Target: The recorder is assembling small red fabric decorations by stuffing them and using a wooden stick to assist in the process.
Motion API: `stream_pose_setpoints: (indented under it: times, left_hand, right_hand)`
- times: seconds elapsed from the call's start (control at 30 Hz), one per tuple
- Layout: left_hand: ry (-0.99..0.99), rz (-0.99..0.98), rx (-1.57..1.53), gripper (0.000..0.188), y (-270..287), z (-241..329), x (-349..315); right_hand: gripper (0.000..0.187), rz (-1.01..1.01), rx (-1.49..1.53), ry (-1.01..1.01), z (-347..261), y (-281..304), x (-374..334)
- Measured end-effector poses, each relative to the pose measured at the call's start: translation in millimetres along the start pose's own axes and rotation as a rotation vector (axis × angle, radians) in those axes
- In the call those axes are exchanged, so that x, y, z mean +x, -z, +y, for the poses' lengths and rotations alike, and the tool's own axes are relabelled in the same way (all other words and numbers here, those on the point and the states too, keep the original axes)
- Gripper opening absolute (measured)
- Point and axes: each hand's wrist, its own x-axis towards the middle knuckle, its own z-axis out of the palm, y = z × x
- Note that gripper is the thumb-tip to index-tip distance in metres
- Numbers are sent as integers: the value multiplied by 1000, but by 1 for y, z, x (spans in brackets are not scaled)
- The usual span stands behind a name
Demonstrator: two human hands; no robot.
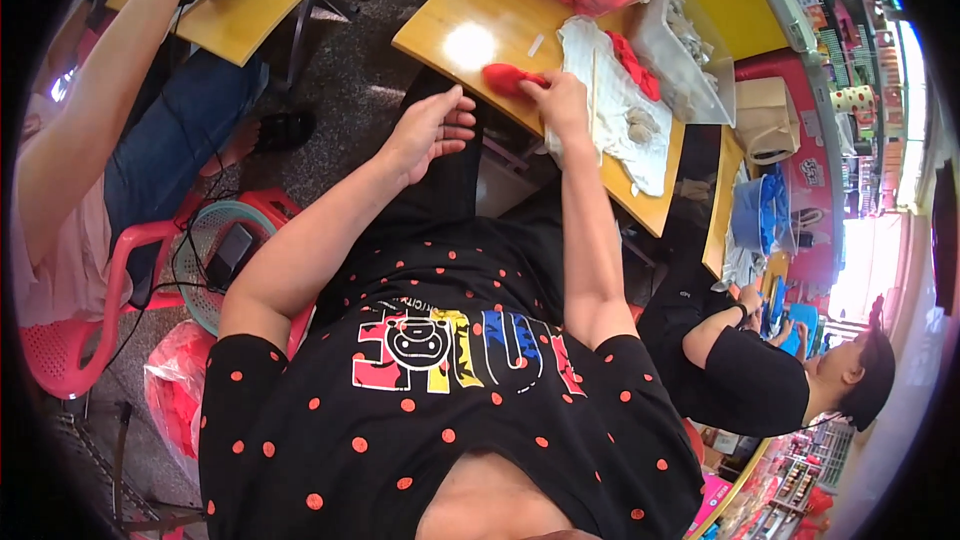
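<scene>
The left hand is loosely open, seemingly empty; the right hand pinches a red piece (material unclear) by the table edge. A loosened pinch could drop it; the wrist could drag the white cloth.

The right hand pinches a red item over the yellow table; the left hand hovers nearby.

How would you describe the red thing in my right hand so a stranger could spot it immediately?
Find the yellow wooden table with a white cloth on it. Left of that cloth, near the table's front edge, the right hand pinches a small, rounded red piece. Unlike the loose red bunch at the cloth's far right, this one is held.
</scene>
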Motion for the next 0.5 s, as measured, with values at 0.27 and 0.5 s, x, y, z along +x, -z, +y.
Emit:
stream_pose_setpoints:
  times: [0.27, 0.5]
  left_hand:
    - [89, 9, 78, 31, 0, -4, 7]
    - [-248, 16, 169, 53, -8, -6, 4]
  right_hand:
    - [19, 360, 209, 125, 29, -23, 1]
    - [23, 118, 584, 75, -21, 1, -41]
